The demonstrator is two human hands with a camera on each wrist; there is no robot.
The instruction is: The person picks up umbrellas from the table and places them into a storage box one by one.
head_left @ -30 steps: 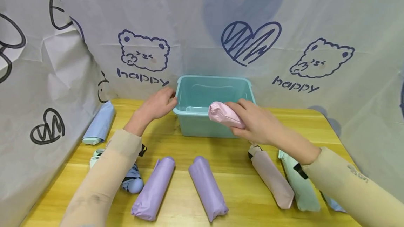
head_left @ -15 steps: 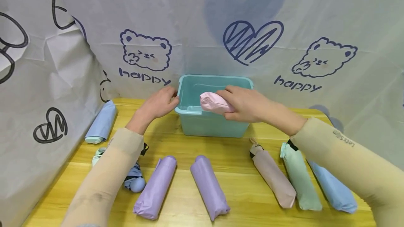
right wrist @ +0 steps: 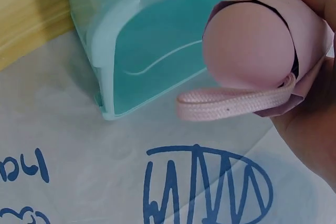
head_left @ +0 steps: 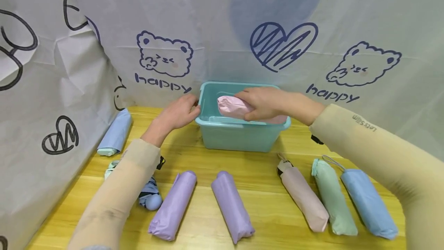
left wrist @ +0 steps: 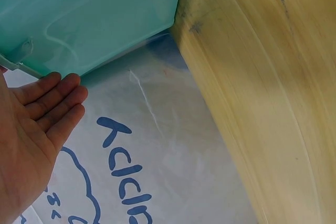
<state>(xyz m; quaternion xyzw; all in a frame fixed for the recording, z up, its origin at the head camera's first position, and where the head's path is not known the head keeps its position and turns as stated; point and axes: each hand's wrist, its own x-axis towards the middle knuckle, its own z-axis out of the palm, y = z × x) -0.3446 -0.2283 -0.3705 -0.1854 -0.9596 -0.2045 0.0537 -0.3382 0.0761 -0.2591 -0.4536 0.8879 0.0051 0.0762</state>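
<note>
Take the teal bin (head_left: 239,138) as the centre of your clock, with twelve toward the printed backdrop (head_left: 215,14). Your right hand (head_left: 265,101) reaches in from three o'clock, its grip wrapped around a folded pink umbrella (head_left: 231,107). You are holding that umbrella over the bin's opening, lengthwise, with the gathered end toward nine and the other end toward four, where it overlaps the rim; whether it touches the rim, you cannot tell. The right wrist view shows its round cap (right wrist: 249,45) and a braided loop (right wrist: 231,104) hanging from it.

Your left hand (head_left: 177,113) is at the bin's nine o'clock side, its grip loose, the fingers extended beside the wall near the rim and holding nothing in sight. Whether the fingertips actually press on the plastic is unclear.

On the tabletop (head_left: 265,200), a purple umbrella (head_left: 233,207) lies at six and a second purple umbrella (head_left: 173,206) at seven. A dusty-pink umbrella (head_left: 304,199) is at five, with a green umbrella (head_left: 335,199) and a blue umbrella (head_left: 369,203) side by side around four. Toward eight, a darker blue umbrella (head_left: 152,200) is partly covered by your sleeve (head_left: 107,203); a light-blue umbrella (head_left: 116,131) lies at nine, well apart from the bin.
</note>
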